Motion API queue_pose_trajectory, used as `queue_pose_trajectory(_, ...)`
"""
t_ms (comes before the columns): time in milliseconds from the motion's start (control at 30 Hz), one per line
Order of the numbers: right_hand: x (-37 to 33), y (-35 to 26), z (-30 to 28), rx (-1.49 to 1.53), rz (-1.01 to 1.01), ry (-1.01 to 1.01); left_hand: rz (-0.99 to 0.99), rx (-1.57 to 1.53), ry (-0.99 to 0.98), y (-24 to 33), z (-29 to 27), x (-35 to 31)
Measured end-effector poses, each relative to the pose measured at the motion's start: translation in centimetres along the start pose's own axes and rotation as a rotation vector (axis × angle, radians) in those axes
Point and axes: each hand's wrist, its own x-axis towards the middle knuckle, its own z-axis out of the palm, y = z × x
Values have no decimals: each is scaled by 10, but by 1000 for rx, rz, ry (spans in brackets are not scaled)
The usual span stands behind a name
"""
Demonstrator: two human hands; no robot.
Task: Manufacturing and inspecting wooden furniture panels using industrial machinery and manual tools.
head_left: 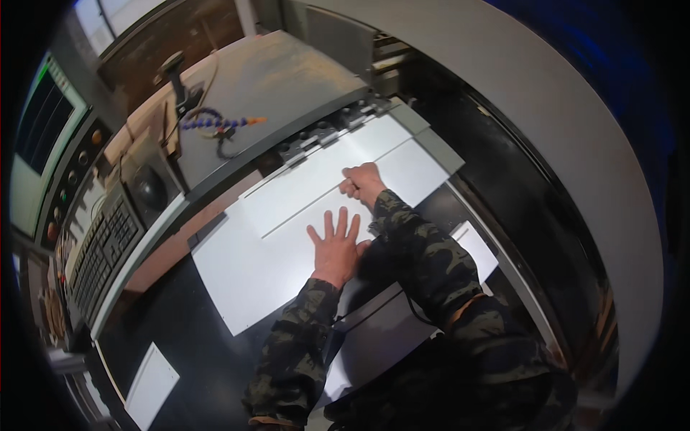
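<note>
My left hand (335, 250) lies on a large white panel (248, 276), its fingers spread and pointing away from me. Beyond it, my right hand (365, 184) is curled with the knuckles bent, resting at a thin dark line that runs across the white surface. Whatever its fingers may hold is hidden. On the far side of that line a white strip (310, 183) reaches up to a row of metal clamps (309, 146). I cannot tell whether the line is a groove or a seam between two pieces.
A keyboard (106, 244), a black mouse (149, 187) and a control console with a screen (47, 118) stand at left. A blue segmented coolant hose (215, 123) and a handheld scanner (176, 79) sit by the grey machine bed (273, 86). Smaller white pieces (152, 384) lie nearer me.
</note>
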Motion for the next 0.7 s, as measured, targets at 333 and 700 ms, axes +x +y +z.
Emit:
queue_pose_trajectory(333,53,29,-54,-873,-1001,-248,-120,-657,-269,-19,-60,6)
queue_pose_trajectory(700,30,-7,-3,-609,11,-251,-1011,-1066,610,-11,-96,-399)
